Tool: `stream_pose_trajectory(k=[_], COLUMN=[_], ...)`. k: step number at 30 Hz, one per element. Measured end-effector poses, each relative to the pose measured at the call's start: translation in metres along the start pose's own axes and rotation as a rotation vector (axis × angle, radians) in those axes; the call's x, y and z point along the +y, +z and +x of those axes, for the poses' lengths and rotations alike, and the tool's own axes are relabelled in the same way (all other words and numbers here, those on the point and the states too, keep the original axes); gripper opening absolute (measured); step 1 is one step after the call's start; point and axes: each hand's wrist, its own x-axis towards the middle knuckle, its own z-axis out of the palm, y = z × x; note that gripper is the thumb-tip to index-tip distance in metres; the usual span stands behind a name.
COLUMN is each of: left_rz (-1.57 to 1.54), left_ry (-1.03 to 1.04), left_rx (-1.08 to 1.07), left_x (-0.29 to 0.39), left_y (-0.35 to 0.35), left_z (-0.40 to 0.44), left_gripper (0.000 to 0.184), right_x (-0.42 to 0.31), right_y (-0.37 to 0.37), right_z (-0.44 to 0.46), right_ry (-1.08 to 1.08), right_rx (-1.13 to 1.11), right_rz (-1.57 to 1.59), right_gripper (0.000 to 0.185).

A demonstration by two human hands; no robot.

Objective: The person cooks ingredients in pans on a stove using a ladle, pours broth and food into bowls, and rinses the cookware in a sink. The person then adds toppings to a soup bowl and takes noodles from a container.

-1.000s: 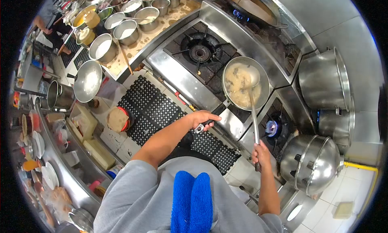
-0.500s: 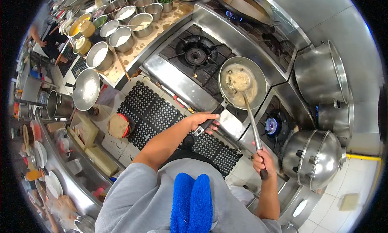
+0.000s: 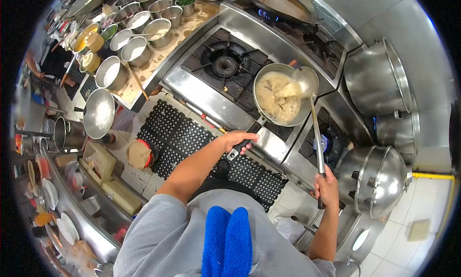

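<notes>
A frying pan [image 3: 260, 92] sits on the stove with a creamy, pale sauce [image 3: 275, 95] and darker pieces in it. My left hand [image 3: 240, 141] is wrapped round the pan's black handle. In my right hand [image 3: 327, 187] is the dark grip of a long steel ladle [image 3: 317, 130]. The ladle's bowl is tilted above the right side of the pan, and sauce pours from it back into the pan.
An unlit burner [image 3: 224, 64] is left of the pan, a lit burner [image 3: 324, 143] right of it. Large steel pots [image 3: 377, 77] stand at the right. Several steel containers [image 3: 111, 73] crowd the counter at upper left. A black rubber mat [image 3: 168, 133] covers the floor.
The ladle's bowl has risen out of the sauce and tipped, pouring sauce. My right hand has shifted slightly right and up. My left hand stays on the handle.
</notes>
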Motion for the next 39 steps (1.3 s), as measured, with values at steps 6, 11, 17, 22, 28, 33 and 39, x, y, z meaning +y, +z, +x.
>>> stream_pose_trajectory(k=[6,11,17,22,28,33,39], left_rz=[0.255,0.187,0.041,-0.003,-0.141,-0.296,-0.508], left_ry=[0.167,0.227,0.291,0.507,0.775,0.899,1.054], left_rx=[0.239,0.212,0.271,0.443,0.71,0.97,1.296], left_x=[-0.013,-0.046,-0.102,-0.169,-0.238,-0.303,-0.366], left_y=[0.016,0.014,0.017,0.025,0.057,0.069,0.074], left_z=[0.001,-0.031,-0.11,-0.188,-0.301,-0.373,-0.448], left_gripper=[0.019,0.022,0.024,0.017,0.013,0.014,0.017], right_x=[0.009,0.007,-0.027,-0.086,-0.154,-0.177,-0.171], right_y=[-0.004,-0.021,-0.026,0.026,0.131,0.243,0.374], right_z=[0.004,0.009,0.007,-0.009,-0.06,-0.105,-0.145], right_ry=[-0.064,-0.262,-0.685,-1.161,-1.215,-1.311,-1.176], right_rx=[0.136,0.151,0.019,-0.301,-0.523,-0.752,-1.049], right_rz=[-0.411,-0.631,-0.956,-1.011,-1.048,-0.985,-0.846], right_gripper=[0.05,0.049,0.048,0.042,0.043,0.045,0.051])
